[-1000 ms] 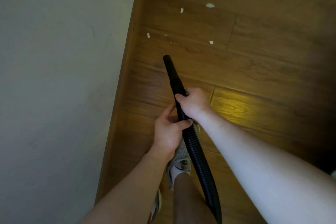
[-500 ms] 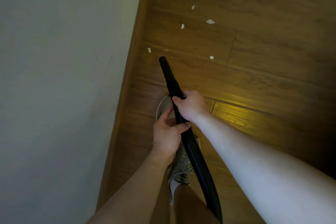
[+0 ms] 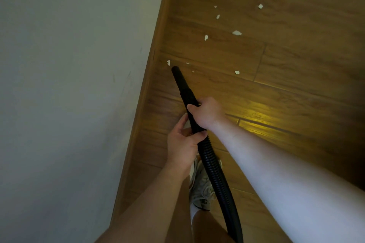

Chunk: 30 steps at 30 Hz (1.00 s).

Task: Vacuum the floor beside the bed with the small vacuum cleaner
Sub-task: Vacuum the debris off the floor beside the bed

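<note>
While my right hand (image 3: 207, 113) is gripping the black nozzle (image 3: 181, 83), my left hand (image 3: 183, 142) is clasping the ribbed hose (image 3: 215, 167) just behind it — tip pointing beside a white scrap (image 3: 168, 62).

A pale grey-and-white lace-up trainer (image 3: 203, 186) is being worn over a white sock (image 3: 194, 213); the left forearm (image 3: 158, 193) and right forearm (image 3: 286, 173) are being shown bare.
</note>
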Tool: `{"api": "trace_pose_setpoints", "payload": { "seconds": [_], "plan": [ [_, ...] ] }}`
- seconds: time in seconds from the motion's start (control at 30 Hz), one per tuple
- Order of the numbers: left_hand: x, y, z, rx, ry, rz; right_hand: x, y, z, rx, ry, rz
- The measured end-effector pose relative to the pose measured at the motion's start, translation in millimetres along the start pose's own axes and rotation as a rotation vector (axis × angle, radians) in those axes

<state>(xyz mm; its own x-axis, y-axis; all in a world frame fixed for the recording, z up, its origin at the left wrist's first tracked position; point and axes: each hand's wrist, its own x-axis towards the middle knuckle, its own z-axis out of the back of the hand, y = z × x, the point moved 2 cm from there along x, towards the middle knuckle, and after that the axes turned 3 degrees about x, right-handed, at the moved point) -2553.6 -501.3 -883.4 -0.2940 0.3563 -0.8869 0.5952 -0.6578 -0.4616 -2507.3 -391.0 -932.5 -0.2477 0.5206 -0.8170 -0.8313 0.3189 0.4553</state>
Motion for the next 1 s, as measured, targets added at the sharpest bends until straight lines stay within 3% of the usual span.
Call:
{"api": "trace_pose_setpoints", "payload": {
  "seconds": [0.4,1.0],
  "plan": [
    [20.6,-3.6,9.8,0.034,-0.019,0.039,17.3,1.6,-15.0,0.048,0.021,-0.030],
    [8.5,-18.2,-21.2,0.103,0.056,0.091,5.2,-8.6,25.3,0.043,-0.031,-0.144]
  ]
}}
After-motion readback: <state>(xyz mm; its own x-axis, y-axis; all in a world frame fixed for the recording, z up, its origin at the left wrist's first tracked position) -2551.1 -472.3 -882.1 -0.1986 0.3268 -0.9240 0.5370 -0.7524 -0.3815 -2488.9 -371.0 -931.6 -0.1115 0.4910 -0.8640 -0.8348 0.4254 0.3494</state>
